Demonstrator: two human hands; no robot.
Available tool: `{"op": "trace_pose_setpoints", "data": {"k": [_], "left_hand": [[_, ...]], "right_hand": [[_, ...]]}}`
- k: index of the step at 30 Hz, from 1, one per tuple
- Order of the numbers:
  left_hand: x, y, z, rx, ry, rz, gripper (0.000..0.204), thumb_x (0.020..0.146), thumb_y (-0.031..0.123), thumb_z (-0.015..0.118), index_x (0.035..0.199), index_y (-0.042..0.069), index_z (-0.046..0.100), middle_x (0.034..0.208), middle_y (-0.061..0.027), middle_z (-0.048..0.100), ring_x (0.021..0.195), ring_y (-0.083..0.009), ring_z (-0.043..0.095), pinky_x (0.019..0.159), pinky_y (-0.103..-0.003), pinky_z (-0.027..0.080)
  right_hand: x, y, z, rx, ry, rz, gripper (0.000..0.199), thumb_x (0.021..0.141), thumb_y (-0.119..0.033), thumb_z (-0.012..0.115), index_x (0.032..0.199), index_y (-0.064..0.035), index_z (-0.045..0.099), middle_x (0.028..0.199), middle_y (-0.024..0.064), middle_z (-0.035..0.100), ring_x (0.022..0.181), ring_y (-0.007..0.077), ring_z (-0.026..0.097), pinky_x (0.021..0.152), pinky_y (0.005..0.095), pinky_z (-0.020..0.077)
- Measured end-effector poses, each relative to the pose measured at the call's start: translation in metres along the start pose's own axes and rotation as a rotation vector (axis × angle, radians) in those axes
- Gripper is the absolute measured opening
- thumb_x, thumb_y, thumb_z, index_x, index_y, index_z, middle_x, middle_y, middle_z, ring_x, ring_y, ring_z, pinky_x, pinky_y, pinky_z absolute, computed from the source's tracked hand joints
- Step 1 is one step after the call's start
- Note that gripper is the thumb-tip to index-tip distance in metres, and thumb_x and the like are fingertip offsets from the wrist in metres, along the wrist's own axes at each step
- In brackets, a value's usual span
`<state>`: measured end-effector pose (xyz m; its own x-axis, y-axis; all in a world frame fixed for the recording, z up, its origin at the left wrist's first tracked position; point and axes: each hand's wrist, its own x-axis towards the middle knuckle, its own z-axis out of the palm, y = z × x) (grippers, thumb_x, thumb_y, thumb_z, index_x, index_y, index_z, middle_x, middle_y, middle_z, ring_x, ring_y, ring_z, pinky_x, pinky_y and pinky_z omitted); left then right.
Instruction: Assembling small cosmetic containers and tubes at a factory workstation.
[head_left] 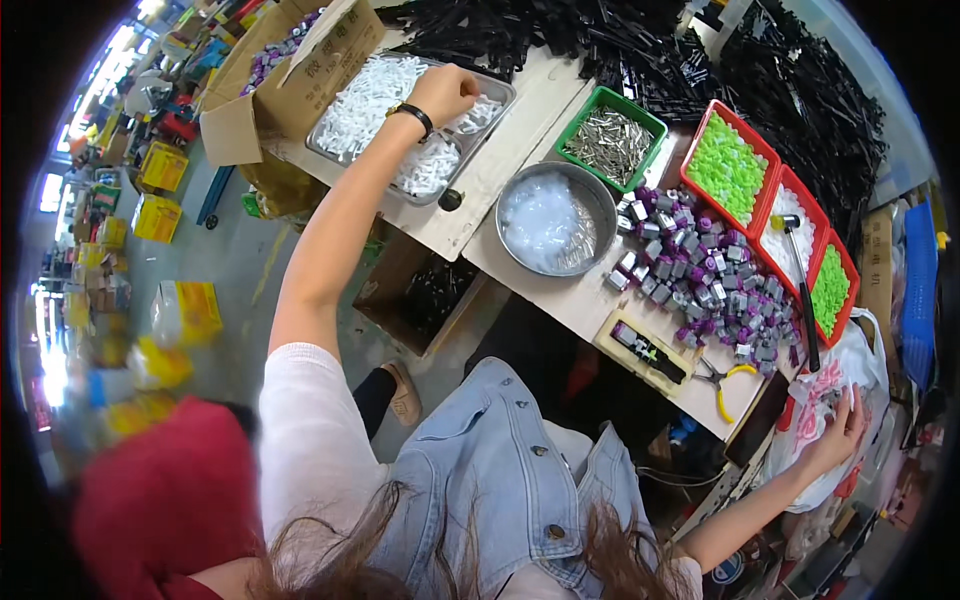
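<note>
Your left hand (443,93) is reaching into the shallow metal tray (498,95) at the desk's far left, fingers curling closed around the small white plastic pieces (370,100) heaped there. Your right hand (835,437) is lying open, fingers spread, on a crinkly white plastic bag (850,365) off the pale wooden desk (520,150). Between them are sitting a round steel bowl (600,205) and a pile of purple-and-grey parts (700,275).
</note>
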<state>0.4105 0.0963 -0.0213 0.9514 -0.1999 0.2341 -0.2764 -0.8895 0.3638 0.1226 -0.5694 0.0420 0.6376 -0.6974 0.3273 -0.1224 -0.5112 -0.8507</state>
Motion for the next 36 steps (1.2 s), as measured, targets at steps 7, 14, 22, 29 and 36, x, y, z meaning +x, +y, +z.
{"op": "trace_pose_setpoints", "data": {"k": [7, 14, 22, 29, 36], "left_hand": [[-0.016, 0.008, -0.041, 0.086, 0.264, -0.056, 0.020, 0.080, 0.014, 0.069, 0.099, 0.006, 0.071, 0.081, -0.0107, 0.071, 0.071, -0.0210, 0.069, 0.069, -0.032, 0.054], [-0.116, 0.165, -0.008, -0.435, -0.084, 0.102, 0.013, 0.077, 0.011, 0.066, 0.088, 0.007, 0.071, 0.082, -0.0112, 0.070, 0.075, -0.0245, 0.068, 0.070, -0.034, 0.054], [-0.138, 0.177, 0.021, -0.198, -0.161, 0.253, 0.011, 0.074, 0.010, 0.068, 0.084, 0.008, 0.072, 0.075, -0.0090, 0.068, 0.072, -0.0264, 0.064, 0.070, -0.037, 0.050], [-0.155, 0.229, -0.029, -0.919, -0.031, -0.091, 0.011, 0.080, 0.004, 0.069, 0.090, 0.001, 0.073, 0.082, -0.0082, 0.072, 0.077, -0.0125, 0.068, 0.072, -0.025, 0.052], [-0.200, 0.262, -0.015, -1.323, 0.111, -0.265, 0.012, 0.082, -0.009, 0.066, 0.094, -0.007, 0.068, 0.095, -0.0154, 0.071, 0.092, -0.0168, 0.067, 0.085, -0.027, 0.054]], "right_hand": [[-0.060, -0.044, 0.031, 0.215, -0.108, 0.036, 0.028, 0.093, -0.013, 0.060, 0.118, -0.0025, 0.064, 0.101, 0.0002, 0.064, 0.079, 0.0044, 0.053, 0.068, 0.0201, 0.0413], [-0.073, -0.009, 0.022, 0.662, -0.218, 0.282, 0.033, 0.093, -0.004, 0.056, 0.125, 0.0014, 0.057, 0.105, 0.0093, 0.064, 0.074, 0.0052, 0.052, 0.066, 0.0189, 0.0432], [-0.100, -0.034, 0.072, 0.672, -0.412, 0.247, 0.027, 0.090, -0.002, 0.058, 0.117, 0.0022, 0.059, 0.104, 0.0113, 0.065, 0.079, 0.0081, 0.057, 0.068, 0.0196, 0.0460], [-0.162, -0.100, 0.139, 0.722, -0.787, 0.283, 0.017, 0.084, 0.003, 0.060, 0.101, 0.0031, 0.064, 0.102, 0.0145, 0.066, 0.085, 0.0143, 0.064, 0.075, 0.0272, 0.0537], [-0.186, -0.135, 0.150, 0.713, -0.863, 0.225, 0.016, 0.088, -0.004, 0.066, 0.102, 0.0040, 0.064, 0.084, 0.0081, 0.068, 0.072, 0.0127, 0.066, 0.067, 0.0256, 0.0556]]}}
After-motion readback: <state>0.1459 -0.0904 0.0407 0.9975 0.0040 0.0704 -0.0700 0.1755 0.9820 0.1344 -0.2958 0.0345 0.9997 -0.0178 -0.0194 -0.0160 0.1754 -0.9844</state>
